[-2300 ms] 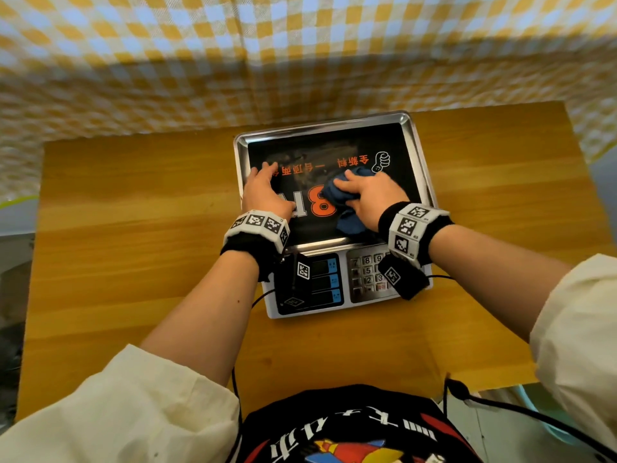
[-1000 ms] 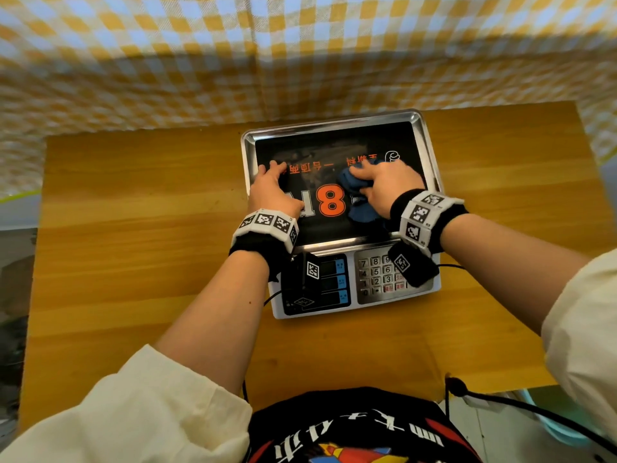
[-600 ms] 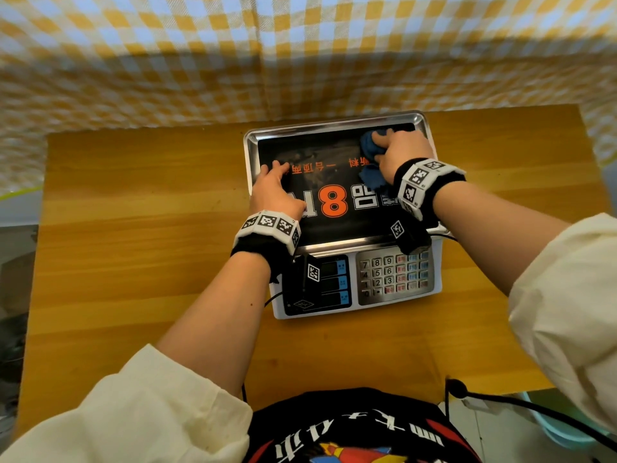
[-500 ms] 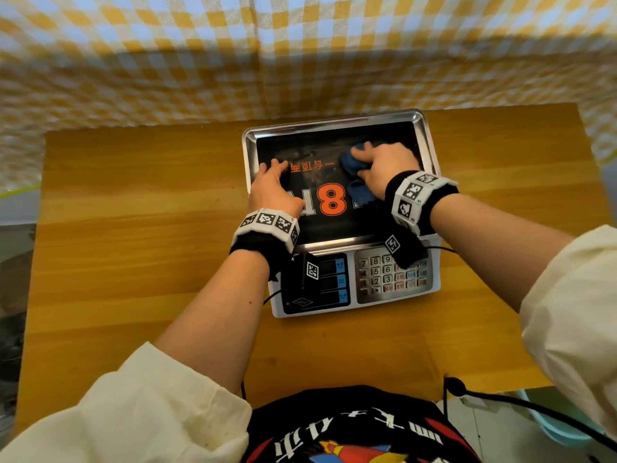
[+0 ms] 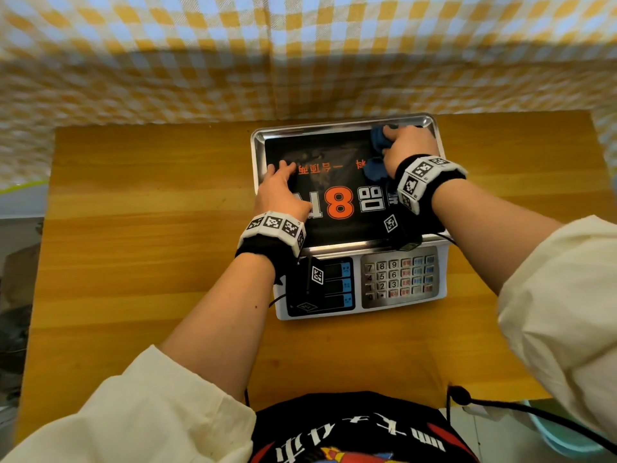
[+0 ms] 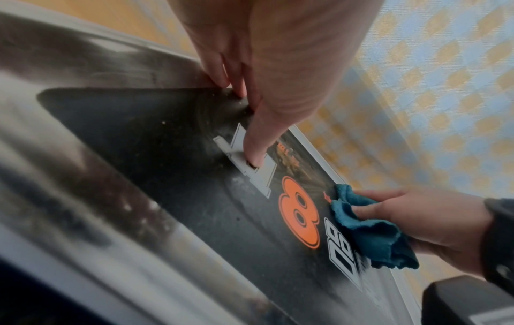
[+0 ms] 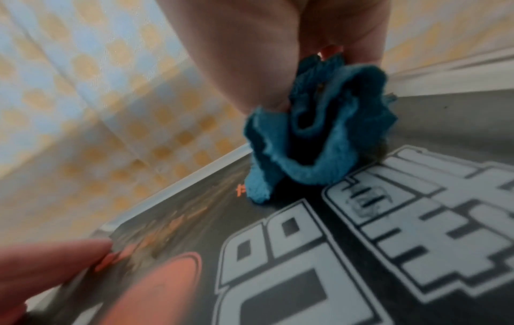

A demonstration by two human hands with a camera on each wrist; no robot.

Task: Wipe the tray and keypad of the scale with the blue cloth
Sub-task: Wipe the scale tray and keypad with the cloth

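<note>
**Cloth reaches the tray's far right corner**

Half a second ago the right hand (image 5: 409, 145) was rubbing nearer the middle of the tray (image 5: 257, 142); now it has swung out again to the far right corner, still bunching the cloth (image 5: 379, 142) under curled fingers and pressing it onto the black printed sheet. The left hand (image 5: 280, 192) has not shifted (fingers flat and spread on the tray's left side, steadying it). That suggests the tray's right half is getting repeated passes, while the left half under the bracing hand and the keypad (image 5: 399, 279) look not yet wiped; the job seems less than halfway done.

Count: one scale (image 5: 434, 295) on the desk (image 5: 150, 262), one tray, one keypad, one display panel (image 5: 337, 285) beside it, one cloth, two hands.
</note>
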